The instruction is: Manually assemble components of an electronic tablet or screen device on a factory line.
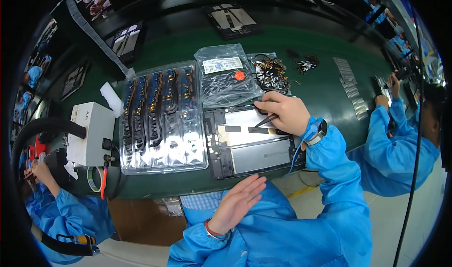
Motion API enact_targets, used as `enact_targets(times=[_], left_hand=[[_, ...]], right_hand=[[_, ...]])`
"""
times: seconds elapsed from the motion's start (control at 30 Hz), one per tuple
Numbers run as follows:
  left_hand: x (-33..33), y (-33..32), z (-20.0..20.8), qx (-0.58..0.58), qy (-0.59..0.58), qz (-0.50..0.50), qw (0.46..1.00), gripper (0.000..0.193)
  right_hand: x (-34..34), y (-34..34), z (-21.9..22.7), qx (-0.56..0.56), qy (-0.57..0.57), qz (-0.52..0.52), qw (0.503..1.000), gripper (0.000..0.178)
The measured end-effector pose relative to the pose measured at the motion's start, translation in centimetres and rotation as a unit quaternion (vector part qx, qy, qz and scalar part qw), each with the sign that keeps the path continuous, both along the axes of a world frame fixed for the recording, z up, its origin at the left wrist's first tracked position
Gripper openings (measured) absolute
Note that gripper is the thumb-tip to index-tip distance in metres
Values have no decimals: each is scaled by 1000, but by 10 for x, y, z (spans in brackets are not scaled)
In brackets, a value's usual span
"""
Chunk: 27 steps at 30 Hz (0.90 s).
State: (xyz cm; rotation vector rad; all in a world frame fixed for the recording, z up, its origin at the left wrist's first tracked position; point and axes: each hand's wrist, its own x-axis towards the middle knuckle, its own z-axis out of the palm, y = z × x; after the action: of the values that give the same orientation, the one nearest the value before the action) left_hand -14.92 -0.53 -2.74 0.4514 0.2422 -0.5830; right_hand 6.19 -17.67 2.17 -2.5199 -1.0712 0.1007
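Observation:
An opened tablet point(256, 155) lies on the green table in front of me, its battery and inner parts exposed. Over its upper right part, my right hand point(287, 114) is closed on black tweezers point(266, 121), whose tip points down to the left at the tablet's middle. A blue band with a cord and a watch are on that wrist. My left hand point(238, 203) holds nothing, fingers stretched out, just below the tablet's near edge and apart from it.
Left of the tablet is a clear plastic tray point(165, 162) of small parts. Behind lie a plastic bag point(223, 90) and small cables point(273, 76). A white box point(87, 137) with a black hose point(44, 125) and a tape roll point(94, 178) stand left. Co-workers point(391, 144) sit on both sides.

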Motion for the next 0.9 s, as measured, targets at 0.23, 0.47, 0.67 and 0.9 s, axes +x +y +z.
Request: enact_targets(times=[0.23, 0.47, 0.67, 0.9], left_hand=[[-15, -11, -36, -52, -29, 64, 996, 37], [3, -60, -4, 161, -7, 143, 976, 32], [18, -75, 53, 169, -129, 313, 926, 37], [27, -50, 103, 637, -477, 289, 532, 67]], right_hand=[[-15, -10, 2, 29, 105, 57, 992, 42], [-22, -4, 18, -15, 38, 73, 996, 38], [-49, -6, 54, 187, -42, -4, 982, 45], [-47, -13, -35, 521, 20, -98, 848, 38]])
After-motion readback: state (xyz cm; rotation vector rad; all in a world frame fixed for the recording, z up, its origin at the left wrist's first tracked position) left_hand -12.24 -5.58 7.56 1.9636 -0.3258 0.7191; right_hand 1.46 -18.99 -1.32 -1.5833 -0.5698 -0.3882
